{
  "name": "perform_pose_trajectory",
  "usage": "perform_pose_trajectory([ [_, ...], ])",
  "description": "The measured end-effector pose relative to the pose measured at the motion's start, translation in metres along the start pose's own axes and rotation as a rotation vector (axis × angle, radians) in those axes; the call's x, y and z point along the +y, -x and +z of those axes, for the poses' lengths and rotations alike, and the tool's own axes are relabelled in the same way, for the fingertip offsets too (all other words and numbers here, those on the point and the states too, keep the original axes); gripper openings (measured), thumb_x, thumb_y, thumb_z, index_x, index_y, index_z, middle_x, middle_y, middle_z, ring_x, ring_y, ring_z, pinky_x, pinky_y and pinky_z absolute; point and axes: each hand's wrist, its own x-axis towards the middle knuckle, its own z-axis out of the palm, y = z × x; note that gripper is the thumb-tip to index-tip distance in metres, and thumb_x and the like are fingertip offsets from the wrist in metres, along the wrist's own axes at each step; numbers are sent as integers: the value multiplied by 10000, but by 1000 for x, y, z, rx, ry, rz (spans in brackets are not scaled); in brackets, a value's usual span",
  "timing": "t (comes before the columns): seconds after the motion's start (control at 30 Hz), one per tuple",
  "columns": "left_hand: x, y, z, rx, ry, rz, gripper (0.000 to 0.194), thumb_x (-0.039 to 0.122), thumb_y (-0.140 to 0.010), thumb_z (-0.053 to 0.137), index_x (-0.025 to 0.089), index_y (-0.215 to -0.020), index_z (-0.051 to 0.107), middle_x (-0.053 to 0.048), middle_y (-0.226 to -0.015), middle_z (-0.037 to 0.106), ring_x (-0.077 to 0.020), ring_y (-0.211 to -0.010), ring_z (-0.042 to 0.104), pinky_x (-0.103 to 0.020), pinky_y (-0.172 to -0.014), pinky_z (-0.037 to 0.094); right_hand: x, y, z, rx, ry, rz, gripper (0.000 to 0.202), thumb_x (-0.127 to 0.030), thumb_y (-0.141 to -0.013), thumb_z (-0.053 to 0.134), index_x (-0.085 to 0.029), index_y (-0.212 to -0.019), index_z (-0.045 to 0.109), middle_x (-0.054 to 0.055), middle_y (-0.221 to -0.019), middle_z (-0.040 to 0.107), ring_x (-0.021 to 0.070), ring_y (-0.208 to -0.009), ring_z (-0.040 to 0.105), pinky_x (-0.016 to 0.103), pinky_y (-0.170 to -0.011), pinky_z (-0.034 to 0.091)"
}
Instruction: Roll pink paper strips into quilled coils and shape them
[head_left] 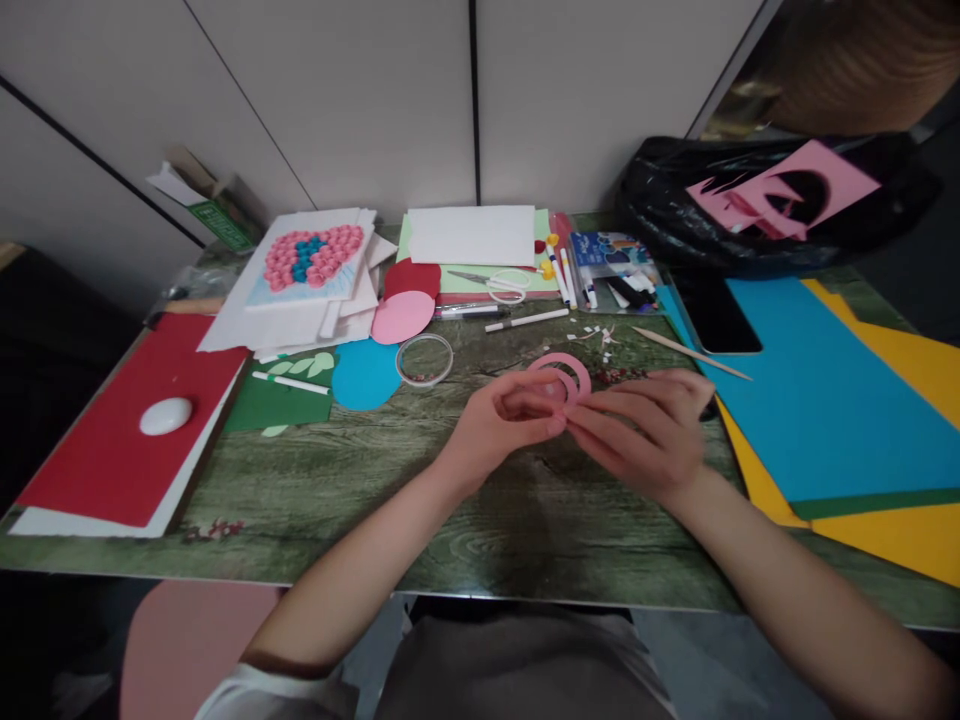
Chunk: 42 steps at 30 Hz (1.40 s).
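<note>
A curled pink paper strip (576,368), shaped like a ring or spiral, is held upright above the table in front of me. My left hand (499,420) pinches its lower part between thumb and fingers. From the other side, my right hand (649,430) grips the same strip, its fingertips meeting the left ones. How the strip's ends lie is hidden by the fingers. Small dark red scraps (619,375) lie just behind my right hand. A clear tape roll (424,360) rests to the left, near a blue paper circle (367,376).
White-handled scissors (508,287), a white marker (526,321) and a pointed wooden stick (690,353) lie behind my hands. Red paper (112,440) is at left; blue paper (840,400) and a phone (716,312) at right. A black bag (660,200) stands back right.
</note>
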Motion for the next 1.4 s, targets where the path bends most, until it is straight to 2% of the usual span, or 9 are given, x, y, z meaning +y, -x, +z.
perform_pose_trajectory([
  [0.17, -4, -1, -2, 2, 63, -12, 457, 154, -603, 775, 212, -1035, 636, 11, -753, 667, -92, -720, 601, -275, -765, 465, -3, 1, 2, -39, -33, 63, 270, -265, -702, 729, -282, -949, 622, -35, -832, 703, 168, -788, 567, 378, -762, 392],
  [0.33, -8, -3, -3, -20, 44, 2, 478, 144, -585, 783, 217, -1034, 636, 20, -729, 643, -95, -705, 581, -285, -755, 451, -6, 3, 3, -34, -51, 52, 363, -243, -689, 736, -290, -1027, 615, -26, -846, 698, 178, -803, 566, 391, -766, 401],
  [0.43, -9, -4, -2, -31, 33, 3, 486, 140, -576, 787, 212, -1032, 635, 30, -707, 632, -91, -693, 574, -299, -776, 448, -6, 4, 4, -17, -73, 33, 332, -230, -696, 732, -291, -1003, 621, -24, -839, 694, 177, -802, 563, 392, -771, 402],
  [0.63, -7, -1, -2, -51, 89, -62, 470, 158, -604, 774, 228, -1047, 636, -8, -864, 692, -130, -813, 623, -323, -833, 452, -6, 5, 4, -30, -117, 89, 278, -217, -723, 705, -282, -980, 622, -19, -853, 683, 183, -826, 552, 390, -776, 400],
  [0.9, -1, 1, -1, -50, 65, -74, 411, 185, -634, 760, 217, -1030, 651, 2, -791, 700, -110, -756, 640, -285, -815, 468, -6, 4, 6, -28, -162, 137, 247, -219, -706, 715, -278, -926, 620, -6, -853, 674, 188, -835, 544, 379, -781, 414],
  [1.17, -9, 0, 1, -39, 59, -65, 445, 183, -605, 778, 207, -1029, 643, 12, -750, 666, -98, -724, 609, -280, -777, 465, -7, 3, 5, -59, -139, 87, 336, -217, -700, 717, -280, -1011, 607, -1, -874, 687, 206, -845, 556, 411, -778, 403],
  [1.4, -8, -1, 1, -59, 65, -87, 497, 162, -580, 787, 212, -1051, 636, -14, -867, 671, -120, -814, 603, -301, -803, 458, -7, 2, 6, -70, -164, 100, 249, -242, -724, 702, -289, -959, 633, -30, -878, 687, 188, -844, 546, 389, -786, 396],
])
